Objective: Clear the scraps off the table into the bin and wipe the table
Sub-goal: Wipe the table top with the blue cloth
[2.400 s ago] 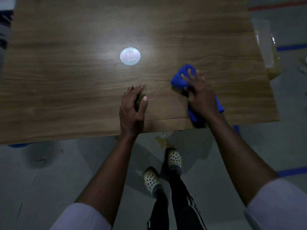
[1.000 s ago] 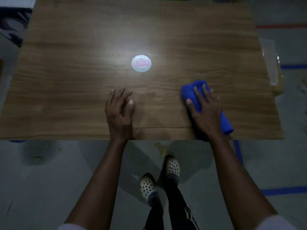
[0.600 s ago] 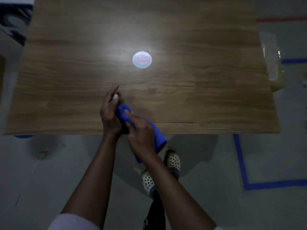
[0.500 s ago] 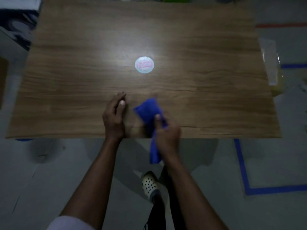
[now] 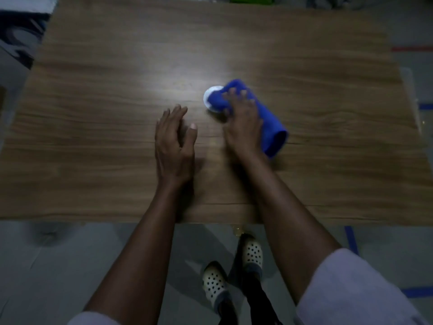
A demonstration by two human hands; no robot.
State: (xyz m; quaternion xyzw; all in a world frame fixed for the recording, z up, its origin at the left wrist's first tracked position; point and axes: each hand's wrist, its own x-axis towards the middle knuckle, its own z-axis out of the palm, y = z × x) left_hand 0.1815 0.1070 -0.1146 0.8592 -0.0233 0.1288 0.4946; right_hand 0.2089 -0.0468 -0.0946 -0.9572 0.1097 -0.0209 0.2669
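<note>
Your right hand (image 5: pixel 242 124) is pressed flat, fingers spread, on the blue cloth (image 5: pixel 255 113), pinning it to the surface (image 5: pixel 93 113) rather than gripping it. The cloth is a rolled bundle w/ its long axis running far-left to near-right; its far-left end overlaps a small white disc (image 5: pixel 208 96), so cloth & disc are touching. Your left hand (image 5: pixel 174 141) is open, fingers loosely spread, resting or hovering just left of the right hand, holding nothing; can't tell if the palm touches the wood. The right hand is clearly the nearer one to both cloth and disc. Room: wide bare wood to the left, far side and right of the cloth, near edge well behind your wrists. No bin in view. I'd judge the disc is the one thing in the wipe's way; sweep around it or lift it w/ the free left hand
</note>
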